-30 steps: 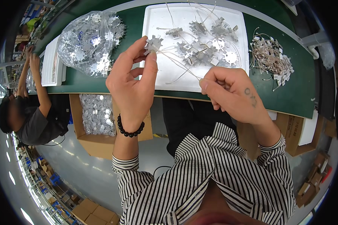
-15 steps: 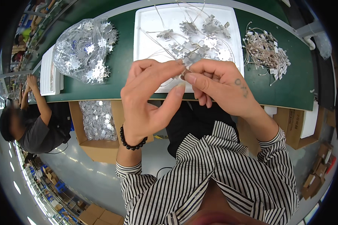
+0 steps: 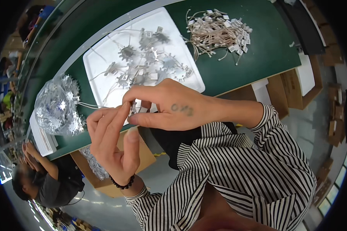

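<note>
My right hand (image 3: pixel 177 106) pinches a small silvery metal part (image 3: pixel 133 107) between thumb and index finger. A thin pale lead (image 3: pixel 91 105) runs out to the left beside the hands, seemingly from that part; its joint is hidden by fingers. My left hand (image 3: pixel 113 144) is open, its fingertips against the part and the right index finger, its thumb held apart. Just beyond both hands lies a white tray (image 3: pixel 89 63) bearing several toothed metal plates (image 3: pixel 152 54) with leads attached.
A clear bag of toothed plates (image 3: pixel 58 106) sits at the left on the green table (image 3: pixel 266 42). Leads with white tags (image 3: pixel 219 34) are heaped at the far right. Below the table edge are cardboard boxes (image 3: pixel 142 146). Another person (image 3: pixel 46 181) works at the left.
The view has turned, so the table now slants and the tray appears further left. Both hands appear lower and further left. The small part is still pinched in my right hand.
</note>
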Motion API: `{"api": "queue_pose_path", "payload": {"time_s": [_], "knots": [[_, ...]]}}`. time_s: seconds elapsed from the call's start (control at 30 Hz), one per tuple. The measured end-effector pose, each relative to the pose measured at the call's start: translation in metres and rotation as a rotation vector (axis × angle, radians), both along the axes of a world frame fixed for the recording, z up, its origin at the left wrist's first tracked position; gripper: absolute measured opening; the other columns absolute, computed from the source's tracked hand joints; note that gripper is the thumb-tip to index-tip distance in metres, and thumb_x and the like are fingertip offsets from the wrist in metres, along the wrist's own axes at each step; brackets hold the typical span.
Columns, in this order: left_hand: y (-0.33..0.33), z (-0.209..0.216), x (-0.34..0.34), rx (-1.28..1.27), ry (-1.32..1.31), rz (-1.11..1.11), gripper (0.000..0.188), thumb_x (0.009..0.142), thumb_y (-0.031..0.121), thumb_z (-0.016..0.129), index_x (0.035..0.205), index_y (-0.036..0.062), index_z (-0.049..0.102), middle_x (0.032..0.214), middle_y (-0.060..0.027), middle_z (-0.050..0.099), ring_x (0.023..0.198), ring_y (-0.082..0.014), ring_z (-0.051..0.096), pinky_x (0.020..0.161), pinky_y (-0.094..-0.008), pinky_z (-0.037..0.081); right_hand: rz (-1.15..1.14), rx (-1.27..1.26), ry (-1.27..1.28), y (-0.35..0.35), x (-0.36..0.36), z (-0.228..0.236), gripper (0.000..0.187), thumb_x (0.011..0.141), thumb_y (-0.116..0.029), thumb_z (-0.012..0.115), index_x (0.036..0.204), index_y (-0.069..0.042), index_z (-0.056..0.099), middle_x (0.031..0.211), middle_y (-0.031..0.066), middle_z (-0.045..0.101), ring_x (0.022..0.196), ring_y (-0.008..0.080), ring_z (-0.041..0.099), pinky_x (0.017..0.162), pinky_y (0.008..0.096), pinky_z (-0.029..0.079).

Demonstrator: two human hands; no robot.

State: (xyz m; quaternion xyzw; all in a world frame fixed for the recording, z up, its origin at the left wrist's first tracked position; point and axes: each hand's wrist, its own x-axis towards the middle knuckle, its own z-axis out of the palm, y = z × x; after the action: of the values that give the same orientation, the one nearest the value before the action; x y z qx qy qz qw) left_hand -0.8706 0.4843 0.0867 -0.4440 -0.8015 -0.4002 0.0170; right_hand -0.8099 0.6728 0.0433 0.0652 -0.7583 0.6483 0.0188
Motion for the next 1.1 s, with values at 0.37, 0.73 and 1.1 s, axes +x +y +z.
{"api": "queue_pose_path", "payload": {"time_s": [0.37,0.73,1.1], "knots": [[-0.003,-0.005,-0.013,0.041,-0.005,0.180,0.035,0.084,0.018,0.069,0.116,0.0018,0.072,0.112,-0.0120,0.072,0.102,-0.0265,0.056,0.096,-0.0382,0.043,-0.357,0.114,0.093,0.029,0.035,0.012,0.030,0.090,-0.015,0.071,0.116,-0.001,0.067,0.072,0.0042,0.068,0.047,0.0092,0.046,0.045,0.0228,0.035],[0.003,-0.027,-0.026,-0.009,0.060,0.396,0.030,0.091,0.014,0.071,0.119,0.0039,0.070,0.129,-0.0134,0.066,0.107,-0.0235,0.059,0.086,-0.0337,0.047,-0.618,0.408,-0.113,0.089,0.044,-0.037,0.022,0.094,-0.014,0.068,0.106,0.005,0.072,0.068,0.0033,0.061,0.057,0.0086,0.049,0.053,0.0212,0.037],[-0.072,-0.057,-0.018,-0.040,-0.140,0.696,0.024,0.097,0.013,0.066,0.117,0.0020,0.070,0.124,-0.0129,0.069,0.101,-0.0194,0.062,0.079,-0.0275,0.047,-0.712,-0.180,-0.310,0.087,0.011,-0.028,0.019,0.094,-0.016,0.065,0.097,0.003,0.069,0.071,0.0038,0.065,0.050,0.0071,0.048,0.045,0.0199,0.035]]}}
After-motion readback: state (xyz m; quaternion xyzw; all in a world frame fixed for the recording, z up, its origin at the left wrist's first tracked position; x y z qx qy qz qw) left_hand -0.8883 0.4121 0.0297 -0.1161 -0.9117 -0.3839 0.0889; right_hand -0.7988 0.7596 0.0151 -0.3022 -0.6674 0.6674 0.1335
